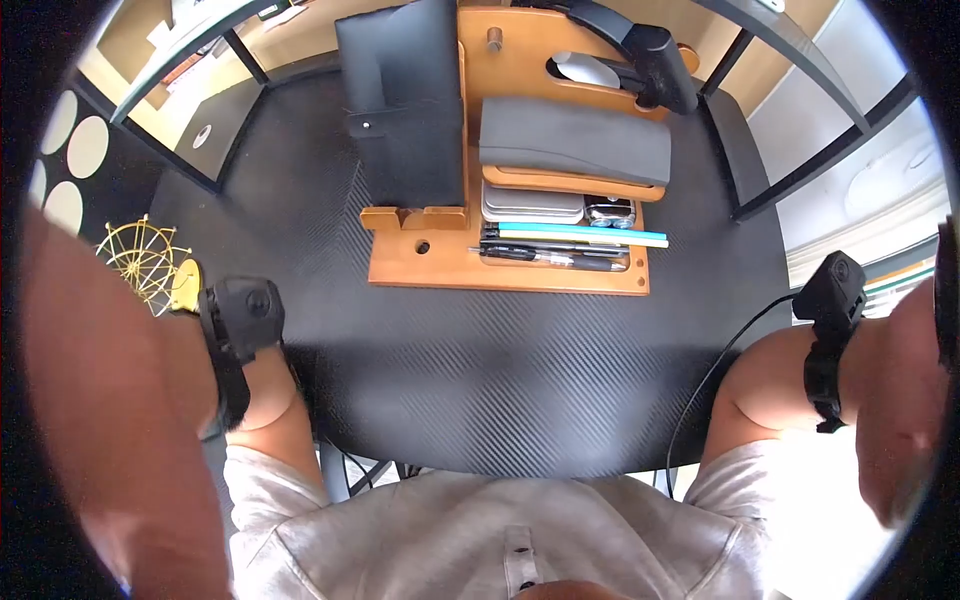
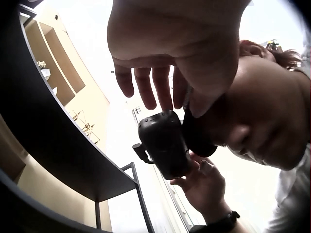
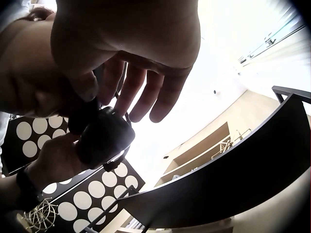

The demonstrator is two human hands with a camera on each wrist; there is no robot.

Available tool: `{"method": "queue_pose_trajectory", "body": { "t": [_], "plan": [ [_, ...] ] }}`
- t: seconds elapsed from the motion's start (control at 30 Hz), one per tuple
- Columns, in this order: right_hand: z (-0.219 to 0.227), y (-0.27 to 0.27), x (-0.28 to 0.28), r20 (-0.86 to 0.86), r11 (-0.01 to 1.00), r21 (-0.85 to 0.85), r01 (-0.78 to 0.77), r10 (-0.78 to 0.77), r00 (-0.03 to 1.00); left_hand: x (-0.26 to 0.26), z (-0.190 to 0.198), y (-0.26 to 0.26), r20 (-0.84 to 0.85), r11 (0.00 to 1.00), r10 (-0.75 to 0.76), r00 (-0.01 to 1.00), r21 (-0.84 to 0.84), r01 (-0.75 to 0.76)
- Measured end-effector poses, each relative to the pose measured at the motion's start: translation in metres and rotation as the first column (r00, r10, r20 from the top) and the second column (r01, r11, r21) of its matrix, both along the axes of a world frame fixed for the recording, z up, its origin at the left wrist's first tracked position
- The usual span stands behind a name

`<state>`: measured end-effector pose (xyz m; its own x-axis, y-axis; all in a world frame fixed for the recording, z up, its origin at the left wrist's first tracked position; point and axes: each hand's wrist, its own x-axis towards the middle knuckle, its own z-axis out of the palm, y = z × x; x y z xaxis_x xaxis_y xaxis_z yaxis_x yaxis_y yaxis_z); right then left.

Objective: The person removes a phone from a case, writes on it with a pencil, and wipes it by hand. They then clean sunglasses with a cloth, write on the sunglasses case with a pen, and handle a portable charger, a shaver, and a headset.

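Both hands are raised to a black head-worn device, seen in the left wrist view (image 2: 165,143) and the right wrist view (image 3: 104,136). The left hand (image 2: 175,39) grips one side, its thumb and index finger at the edge and its other fingers extended. Opposite, the right hand (image 2: 201,187) pinches the other side. The right wrist view shows the right hand (image 3: 129,39) with thumb and fingers at the device, and the left hand (image 3: 56,158) across from it. In the head view, the left hand (image 1: 130,400) and right hand (image 1: 905,410) are large blurred shapes at the edges.
A black desk (image 1: 480,370) holds a wooden organizer (image 1: 420,262) with a black wallet (image 1: 410,130), grey case (image 1: 575,140), pens and a tin. A gold wire wheel (image 1: 140,262) stands at left. Dark raised shelves flank the desk; a cable (image 1: 700,395) hangs near the right arm.
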<state>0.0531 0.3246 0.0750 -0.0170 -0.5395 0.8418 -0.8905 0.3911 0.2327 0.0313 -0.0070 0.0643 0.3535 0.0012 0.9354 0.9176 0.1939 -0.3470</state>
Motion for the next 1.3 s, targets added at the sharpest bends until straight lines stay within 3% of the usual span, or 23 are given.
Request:
{"method": "queue_pose_trajectory", "body": {
  "t": [0.13, 0.23, 0.33, 0.4, 0.47, 0.53, 0.63, 0.67, 0.73, 0.83, 1.03, 1.23, 1.3],
  "plan": [
    [0.010, 0.000, -0.001, -0.004, 1.000, 0.009, 0.029, -0.029, 1.000, -0.030, 0.010, -0.020, 0.116, 0.999, 0.011, 0.993, -0.043, -0.006],
    [0.014, 0.000, -0.006, 0.023, 0.997, 0.022, 0.077, -0.077, 0.997, -0.058, 0.010, -0.033, 0.297, 0.987, 0.113, 0.948, -0.144, -0.073],
    [0.001, 0.003, -0.017, 0.147, 0.984, 0.056, 0.168, -0.174, 0.974, -0.061, -0.006, -0.006, 0.484, 0.950, 0.286, 0.827, -0.258, -0.177],
    [-0.026, 0.008, -0.028, 0.292, 0.967, 0.109, 0.229, -0.251, 0.923, -0.055, -0.009, 0.014, 0.481, 0.826, 0.507, 0.715, -0.507, -0.245],
    [-0.059, 0.008, -0.037, 0.457, 0.959, 0.162, 0.233, -0.282, 0.843, -0.066, -0.032, 0.023, 0.531, 0.832, 0.455, 0.714, -0.539, -0.129],
    [-0.086, 0.003, -0.041, 0.503, 0.940, 0.235, 0.249, -0.337, 0.796, -0.062, -0.056, 0.023, 0.574, 0.730, 0.605, 0.551, -0.677, -0.095],
    [-0.119, 0.002, -0.047, 0.489, 0.902, 0.335, 0.273, -0.414, 0.768, -0.057, -0.089, 0.028, 0.496, 0.640, 0.671, 0.551, -0.763, -0.093],
    [-0.125, 0.004, -0.045, 0.499, 0.885, 0.371, 0.280, -0.445, 0.744, -0.057, -0.100, 0.028, 0.524, 0.652, 0.663, 0.535, -0.755, -0.070],
    [-0.134, 0.006, -0.045, 0.482, 0.855, 0.429, 0.291, -0.489, 0.727, -0.059, -0.117, 0.025, 0.387, 0.552, 0.724, 0.570, -0.822, -0.143],
    [-0.146, 0.006, -0.043, 0.436, 0.822, 0.489, 0.291, -0.520, 0.734, -0.053, -0.127, 0.026, 0.296, 0.454, 0.801, 0.521, -0.867, -0.205],
    [-0.154, 0.000, -0.045, 0.403, 0.815, 0.512, 0.271, -0.506, 0.763, -0.050, -0.135, 0.025, 0.236, 0.406, 0.818, 0.525, -0.883, -0.235],
    [-0.159, -0.002, -0.043, 0.350, 0.823, 0.498, 0.274, -0.480, 0.805, -0.041, -0.146, 0.037, 0.200, 0.449, 0.744, 0.638, -0.857, -0.255],
    [-0.161, 0.001, -0.045, 0.338, 0.816, 0.500, 0.289, -0.492, 0.803, -0.034, -0.146, 0.039, 0.139, 0.336, 0.803, 0.580, -0.908, -0.248]
  ]
}}
